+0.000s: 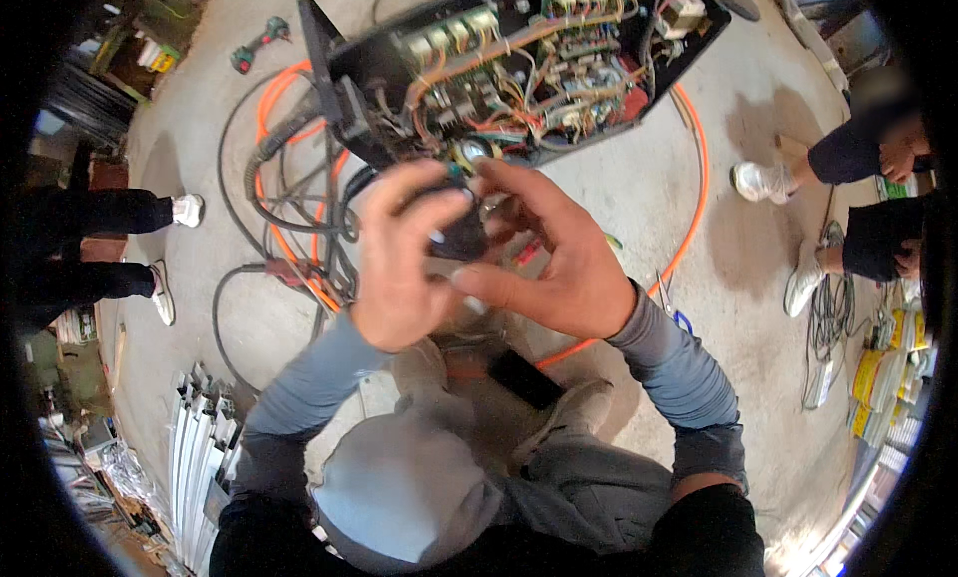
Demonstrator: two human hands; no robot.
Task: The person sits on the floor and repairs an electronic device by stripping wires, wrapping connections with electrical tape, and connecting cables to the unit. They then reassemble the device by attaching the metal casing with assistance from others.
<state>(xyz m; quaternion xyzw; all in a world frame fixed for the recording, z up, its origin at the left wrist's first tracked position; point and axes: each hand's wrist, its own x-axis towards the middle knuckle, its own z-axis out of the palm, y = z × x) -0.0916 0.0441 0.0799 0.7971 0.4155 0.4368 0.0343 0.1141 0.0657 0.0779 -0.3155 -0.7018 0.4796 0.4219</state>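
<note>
While hands (pixel 479 258) meet, open control box (pixel 519 63) beyond, orange cable (pixel 689 218) around

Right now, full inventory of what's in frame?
open black metal control box with wiring and relays: 1, black, floor ahead
small dark component: 1, dark, between both hands
orange hose: 1, orange, looped round the box
dark cables: several, black, left of the box
green cordless drill: 1, green, far left floor
white slats: bundle, white, lower left
bystanders' legs: left, right
left hand: gripping the component
right hand: touching the component
</note>
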